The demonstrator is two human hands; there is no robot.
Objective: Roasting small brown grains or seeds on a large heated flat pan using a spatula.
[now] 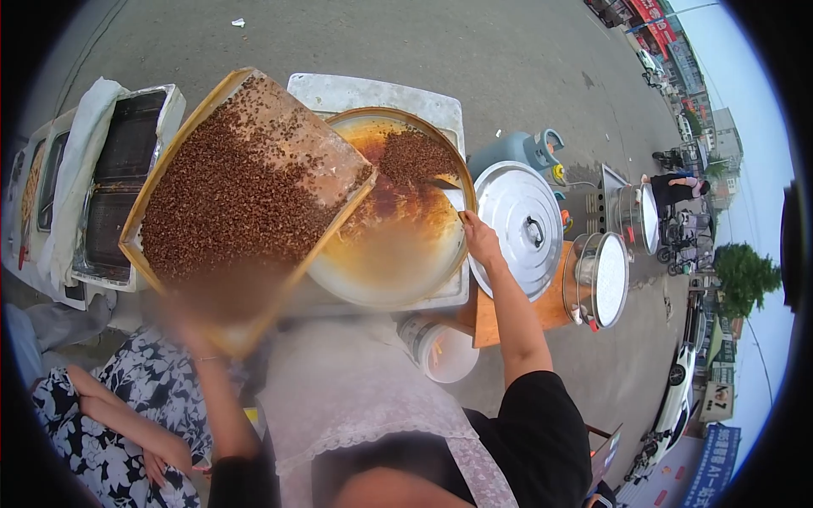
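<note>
A wooden-edged tray (305,133) is tilted over a large round pan (362,289). Small brown granules (222,197) cover much of the tray, thinning toward its upper right. My left hand (194,336), blurred, grips the tray's lower edge. My right hand (483,238) is closed around the handle of a flat metal scraper (455,197) at the pan's right side, its blade inside the rim. A heap of the same granules (416,155) lies in the pan's upper part, above stained, yellowish metal. The pan rests on a white foam box (381,92).
Right of the pan are a large metal lid (508,235), a gas cylinder (514,152) and steamer pots (610,279) by a wooden board (486,320). A white bucket (454,355) stands below. Left are foam boxes (168,120); a person in a floral dress (152,387) is close by.
</note>
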